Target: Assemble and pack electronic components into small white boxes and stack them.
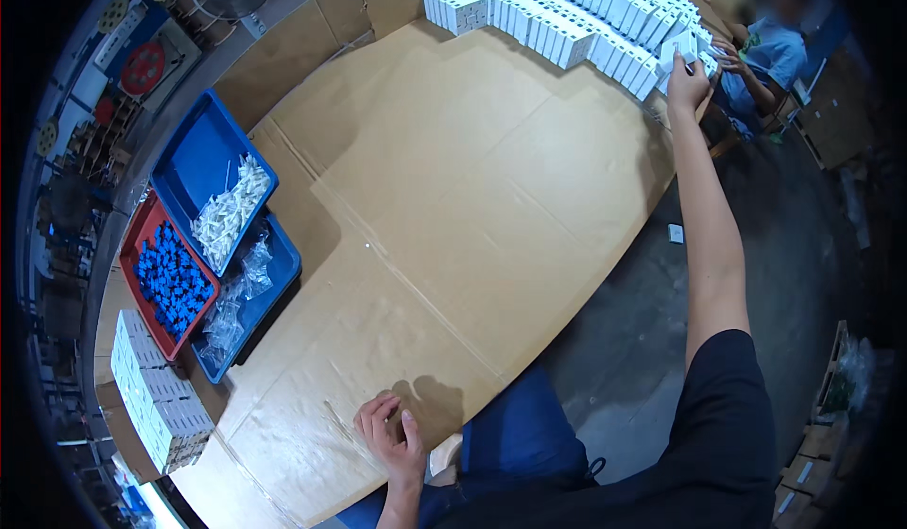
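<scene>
At the far right end of the table, my right hand [689,85] grips a small white box [678,49], with my arm stretched out. The box is held beside long, tightly packed rows of similar white boxes [557,40]. My left hand [392,435] hovers or rests near the table's front edge; its fingers are loosely curled, the thumb stands apart, and nothing is in it. Brown cardboard [444,189] covers the table under both hands.
At the left, a blue tray [194,132] holds white plastic pieces, a red tray [132,264] blue pieces, and a lower blue tray [283,255] clear bags. White boxes [156,392] are stacked nearby. A person [770,57] sits at the far right. One white box [675,233] lies on the floor.
</scene>
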### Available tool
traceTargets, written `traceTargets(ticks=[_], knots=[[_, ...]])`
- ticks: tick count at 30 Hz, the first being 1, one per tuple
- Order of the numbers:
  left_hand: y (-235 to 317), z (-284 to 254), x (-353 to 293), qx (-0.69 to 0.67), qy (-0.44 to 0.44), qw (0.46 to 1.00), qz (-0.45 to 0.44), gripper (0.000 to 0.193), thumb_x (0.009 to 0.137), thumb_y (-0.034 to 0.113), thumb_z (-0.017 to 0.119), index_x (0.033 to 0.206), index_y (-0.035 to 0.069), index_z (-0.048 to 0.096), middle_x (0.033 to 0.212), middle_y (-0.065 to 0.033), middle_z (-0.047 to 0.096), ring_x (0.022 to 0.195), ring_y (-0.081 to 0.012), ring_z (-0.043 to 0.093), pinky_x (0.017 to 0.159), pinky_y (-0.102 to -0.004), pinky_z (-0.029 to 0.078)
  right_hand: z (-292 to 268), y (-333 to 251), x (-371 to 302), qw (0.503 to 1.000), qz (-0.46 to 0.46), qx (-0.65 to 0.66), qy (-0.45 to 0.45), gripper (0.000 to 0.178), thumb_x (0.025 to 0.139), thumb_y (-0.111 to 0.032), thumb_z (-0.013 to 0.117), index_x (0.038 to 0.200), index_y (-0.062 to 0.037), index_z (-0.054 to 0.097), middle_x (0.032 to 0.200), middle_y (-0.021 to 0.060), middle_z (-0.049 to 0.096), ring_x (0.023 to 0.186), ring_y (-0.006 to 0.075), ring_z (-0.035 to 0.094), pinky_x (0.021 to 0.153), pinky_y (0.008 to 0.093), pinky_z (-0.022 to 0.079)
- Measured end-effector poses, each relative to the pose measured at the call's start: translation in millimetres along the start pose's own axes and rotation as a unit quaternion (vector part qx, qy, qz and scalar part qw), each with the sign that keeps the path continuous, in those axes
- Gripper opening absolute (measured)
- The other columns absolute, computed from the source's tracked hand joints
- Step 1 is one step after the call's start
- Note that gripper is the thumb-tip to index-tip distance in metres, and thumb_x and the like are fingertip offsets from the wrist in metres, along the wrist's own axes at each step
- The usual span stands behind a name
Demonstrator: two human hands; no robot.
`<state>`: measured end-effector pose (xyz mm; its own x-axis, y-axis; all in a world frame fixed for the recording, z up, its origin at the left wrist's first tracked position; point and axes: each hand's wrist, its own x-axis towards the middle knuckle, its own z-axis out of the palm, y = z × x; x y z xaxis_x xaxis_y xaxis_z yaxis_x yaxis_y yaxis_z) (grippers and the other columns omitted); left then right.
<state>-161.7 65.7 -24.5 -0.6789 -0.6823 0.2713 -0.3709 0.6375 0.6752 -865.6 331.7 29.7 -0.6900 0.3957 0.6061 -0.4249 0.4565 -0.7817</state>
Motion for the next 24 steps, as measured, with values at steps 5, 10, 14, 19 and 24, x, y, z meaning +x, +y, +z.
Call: traceTargets(ticks=[5, 10, 14, 19, 24], knots=[[4.1, 2.9, 2.3, 0.012, -0.026, 1.000, 0.005, 0.022, 0.085, 0.006, 0.067, 0.107, 0.003, 0.066, 0.114, -0.0136, 0.065, 0.113, -0.0341, 0.056, 0.101, -0.0466, 0.043, 39.5, -0.4, 23.3, 0.998, -0.051, 0.041, -0.017, 0.030, 0.092, -0.027, 0.075, 0.109, -0.0023, 0.076, 0.096, 0.0167, 0.076, 0.087, 0.0274, 0.075, 0.078, 0.0389, 0.056], [-2.6, 1.9, -1.0, 0.038, -0.036, 0.999, -0.005, 0.023, 0.084, 0.008, 0.067, 0.107, 0.004, 0.066, 0.114, -0.0133, 0.065, 0.113, -0.0346, 0.056, 0.102, -0.0491, 0.041, 107.7, -34.0, 11.0, 0.990, -0.118, -0.059, -0.041, 0.035, 0.090, -0.034, 0.076, 0.103, -0.0010, 0.075, 0.098, 0.0175, 0.073, 0.089, 0.0325, 0.072, 0.082, 0.0431, 0.055], [-0.4, 4.2, -0.2, 0.037, -0.035, 0.999, -0.010, 0.022, 0.084, 0.009, 0.068, 0.106, 0.005, 0.066, 0.114, -0.0135, 0.065, 0.115, -0.0346, 0.055, 0.102, -0.0504, 0.040, 153.2, -58.0, 11.9, 0.990, -0.029, -0.054, -0.126, 0.036, 0.088, -0.038, 0.075, 0.096, -0.0030, 0.076, 0.083, 0.0157, 0.074, 0.084, 0.0342, 0.071, 0.081, 0.0438, 0.054], [5.2, 3.6, 2.7, 0.056, -0.027, 0.998, -0.007, 0.021, 0.083, 0.006, 0.066, 0.104, 0.004, 0.065, 0.112, -0.0145, 0.064, 0.112, -0.0355, 0.055, 0.102, -0.0500, 0.042, 224.6, -62.3, 8.5, 0.989, -0.019, -0.054, -0.137, 0.034, 0.088, -0.037, 0.073, 0.103, -0.0066, 0.077, 0.090, 0.0162, 0.077, 0.090, 0.0369, 0.073, 0.087, 0.0445, 0.055], [8.2, 5.8, 7.3, 0.058, -0.028, 0.998, -0.013, 0.021, 0.083, 0.006, 0.066, 0.104, 0.005, 0.065, 0.112, -0.0142, 0.063, 0.111, -0.0359, 0.055, 0.103, -0.0508, 0.041, 276.8, -57.8, 5.4, 0.988, -0.003, -0.071, -0.136, 0.036, 0.089, -0.035, 0.076, 0.112, -0.0070, 0.077, 0.101, 0.0200, 0.077, 0.100, 0.0375, 0.073, 0.095, 0.0433, 0.055]])
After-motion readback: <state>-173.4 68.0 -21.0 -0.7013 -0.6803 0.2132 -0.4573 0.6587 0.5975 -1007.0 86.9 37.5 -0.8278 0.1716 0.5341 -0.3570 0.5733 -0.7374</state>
